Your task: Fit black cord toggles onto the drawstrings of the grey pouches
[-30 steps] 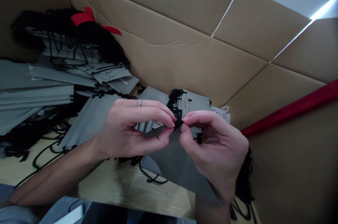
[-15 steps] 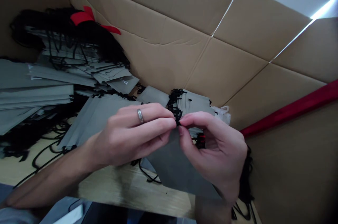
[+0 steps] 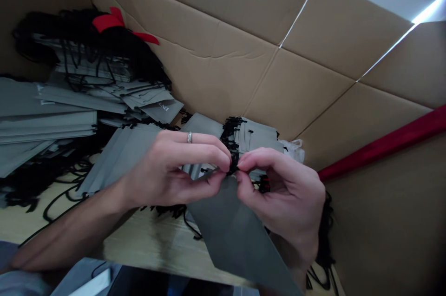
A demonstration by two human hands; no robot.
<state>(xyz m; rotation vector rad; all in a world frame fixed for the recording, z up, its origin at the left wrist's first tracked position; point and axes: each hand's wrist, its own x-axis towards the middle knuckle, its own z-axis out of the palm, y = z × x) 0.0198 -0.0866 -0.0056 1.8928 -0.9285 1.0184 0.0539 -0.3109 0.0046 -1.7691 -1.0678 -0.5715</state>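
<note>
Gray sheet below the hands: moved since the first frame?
Yes, downward in view: the gray sheet now hangs closer to the near edge of the table.

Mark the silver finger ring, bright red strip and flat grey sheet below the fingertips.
Silver finger ring [image 3: 189, 137]: head view, its band.
Bright red strip [image 3: 107, 23]: head view, wide left part.
Flat grey sheet [image 3: 240, 236]: head view, middle of its face.

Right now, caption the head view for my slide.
Left hand and right hand pinch a small black piece at a gray sheet's edge.
</note>
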